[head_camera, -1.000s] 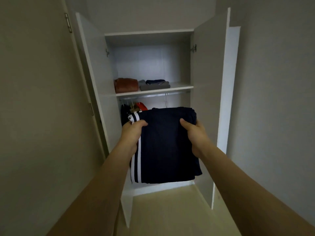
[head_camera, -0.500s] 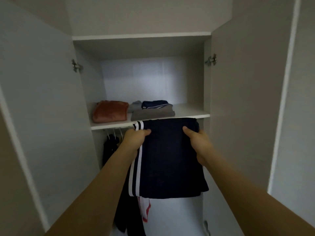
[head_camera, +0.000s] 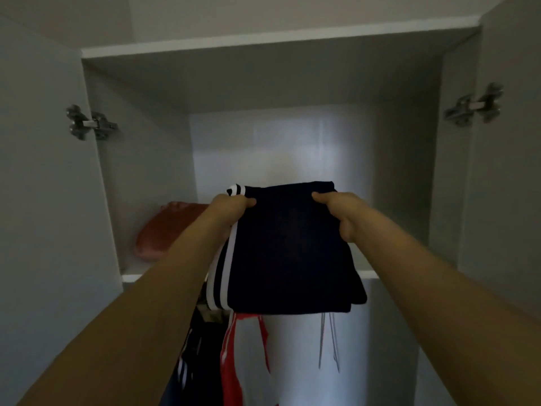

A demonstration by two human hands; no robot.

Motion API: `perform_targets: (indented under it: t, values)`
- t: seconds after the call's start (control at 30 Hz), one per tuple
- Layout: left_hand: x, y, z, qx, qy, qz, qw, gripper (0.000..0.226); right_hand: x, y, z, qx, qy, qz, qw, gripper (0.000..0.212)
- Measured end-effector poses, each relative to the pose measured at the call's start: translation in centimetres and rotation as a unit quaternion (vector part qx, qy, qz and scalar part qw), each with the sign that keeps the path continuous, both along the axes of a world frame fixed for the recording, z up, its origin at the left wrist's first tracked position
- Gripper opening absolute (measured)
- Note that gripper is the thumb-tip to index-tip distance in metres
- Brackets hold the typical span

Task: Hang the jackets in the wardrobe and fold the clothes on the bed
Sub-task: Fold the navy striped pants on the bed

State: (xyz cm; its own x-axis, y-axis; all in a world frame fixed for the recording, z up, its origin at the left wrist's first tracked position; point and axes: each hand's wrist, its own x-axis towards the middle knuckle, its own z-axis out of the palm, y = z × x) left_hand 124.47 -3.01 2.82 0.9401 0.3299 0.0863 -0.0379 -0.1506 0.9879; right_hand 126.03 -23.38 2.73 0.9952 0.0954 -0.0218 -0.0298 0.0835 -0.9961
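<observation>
Hands hold our folded navy garment over the wardrobe shelf: left hand and right hand pinch its far corners, thumbs on top, right of an orange bundle.

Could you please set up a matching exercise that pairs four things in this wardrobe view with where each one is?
Things:
1. folded navy garment
2. folded rust-coloured garment
3. red garment
4. empty wire hanger

Places:
A. hanging below the shelf, right of the clothes
B. held by left hand and right hand
C. on the shelf, left
D. hanging below the shelf

Pairs: 1-B, 2-C, 3-D, 4-A
</observation>
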Motion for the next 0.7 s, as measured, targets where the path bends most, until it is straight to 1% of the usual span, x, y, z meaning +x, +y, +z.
perform_targets:
  t: [0.1,0.23,0.27,0.33,0.37,0.43,0.5,0.57,0.6,0.67,0.7]
  values:
    - [5.4,0.8,1.1,0.025,0.008,-0.016,1.000,0.051,5.5,0.8,1.1,-0.028,0.004,-0.001,1.000,0.046]
    - [12.2,2.2,1.9,0.014,0.031,-0.056,0.998,0.043,12.1,1.6,2.1,-0.054,0.027,-0.001,0.998,0.046]
    - [13.8,2.4,1.9,0.009,0.039,-0.064,0.997,0.044,13.6,1.8,2.2,-0.064,0.032,-0.004,0.997,0.042]
    - [16.7,2.5,2.0,-0.003,0.050,-0.077,0.996,0.045,16.2,2.1,2.6,-0.080,0.026,-0.013,0.996,0.025]
    - [18.0,2.4,2.0,-0.020,0.050,-0.081,0.995,0.042,17.4,2.2,2.9,-0.081,0.017,-0.021,0.996,0.021]
    - [20.6,1.9,2.1,-0.048,0.043,-0.088,0.994,0.037,19.9,2.1,3.2,-0.090,0.004,-0.032,0.995,0.022]
    - [23.1,1.3,2.1,-0.055,0.050,-0.087,0.993,0.038,22.4,1.7,3.4,-0.121,0.002,-0.037,0.992,0.024]
    - [25.1,0.7,2.1,-0.082,0.056,-0.078,0.992,0.037,25.2,1.2,3.8,-0.165,-0.001,-0.053,0.985,0.024]
    - [25.9,0.4,2.0,-0.108,0.053,-0.074,0.990,0.030,26.6,1.1,4.1,-0.193,-0.007,-0.064,0.979,0.022]
    - [27.3,-0.2,1.9,-0.162,0.038,-0.077,0.983,0.014,29.6,1.2,5.3,-0.255,-0.041,-0.089,0.962,0.015]
    - [28.0,-0.6,1.8,-0.194,0.028,-0.075,0.978,0.015,31.3,1.5,6.1,-0.288,-0.069,-0.100,0.950,0.018]
